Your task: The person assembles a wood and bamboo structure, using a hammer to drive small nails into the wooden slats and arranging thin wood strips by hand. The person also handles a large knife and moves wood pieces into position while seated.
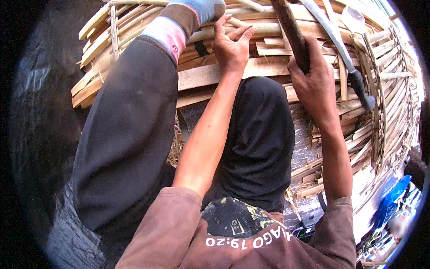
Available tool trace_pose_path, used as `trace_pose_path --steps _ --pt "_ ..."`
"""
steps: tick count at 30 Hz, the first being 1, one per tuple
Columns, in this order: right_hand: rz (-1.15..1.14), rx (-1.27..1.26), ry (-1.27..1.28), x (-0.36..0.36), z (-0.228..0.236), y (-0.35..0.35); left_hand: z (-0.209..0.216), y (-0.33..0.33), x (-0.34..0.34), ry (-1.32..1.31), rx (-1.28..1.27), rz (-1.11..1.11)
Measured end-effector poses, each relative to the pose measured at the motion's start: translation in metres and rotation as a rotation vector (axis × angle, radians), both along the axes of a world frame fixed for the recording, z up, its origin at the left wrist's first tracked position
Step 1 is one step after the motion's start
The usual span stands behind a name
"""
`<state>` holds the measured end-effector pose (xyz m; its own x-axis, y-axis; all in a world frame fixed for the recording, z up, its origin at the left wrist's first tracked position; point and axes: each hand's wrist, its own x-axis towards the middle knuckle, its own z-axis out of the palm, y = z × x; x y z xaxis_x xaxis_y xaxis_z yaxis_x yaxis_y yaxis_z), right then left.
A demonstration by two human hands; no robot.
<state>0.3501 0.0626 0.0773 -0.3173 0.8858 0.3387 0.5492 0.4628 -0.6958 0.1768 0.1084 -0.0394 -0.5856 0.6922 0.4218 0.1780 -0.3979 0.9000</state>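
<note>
My right hand [313, 78] is wrapped round the lower end of a thick dark wooden stick [291, 31], which points up and away from me. My left hand [232, 47] is over the wood strips by my socked foot, thumb and fingertips drawn together. A short pale strip [237, 21] shows just beyond these fingers; whether they grip it is unclear. Under both hands lie split wood strips [264, 67] in layers. Right of the stick, a long curved blade [329, 33] with a dark wrapped handle [358, 87] lies on the strips, touched by neither hand.
My outstretched leg [130, 116] and bent knee [262, 112] flank my left forearm. A dark sheet [38, 112] covers the left side. Bound bundles of thin strips [385, 89] curve along the right. A clear plastic cup-like thing [353, 19] sits at the top right, and blue plastic [394, 199] lies lower right.
</note>
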Motion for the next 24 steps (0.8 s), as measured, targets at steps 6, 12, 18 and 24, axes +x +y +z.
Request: trace_pose_path --steps 6,12,18,24 --pt "-0.018 -0.061 -0.015 0.006 -0.006 -0.002 0.004 -0.013 -0.001 0.215 -0.079 0.089" --pt "-0.062 -0.189 0.011 0.017 -0.025 -0.01 0.01 -0.011 -0.001 0.491 -0.028 0.243" --pt "-0.054 -0.242 -0.021 0.013 -0.024 -0.011 0.007 -0.007 -0.001 0.34 -0.005 0.144" --pt "0.043 -0.123 -0.079 0.005 -0.037 -0.001 0.002 -0.004 0.0 0.303 0.064 0.166"
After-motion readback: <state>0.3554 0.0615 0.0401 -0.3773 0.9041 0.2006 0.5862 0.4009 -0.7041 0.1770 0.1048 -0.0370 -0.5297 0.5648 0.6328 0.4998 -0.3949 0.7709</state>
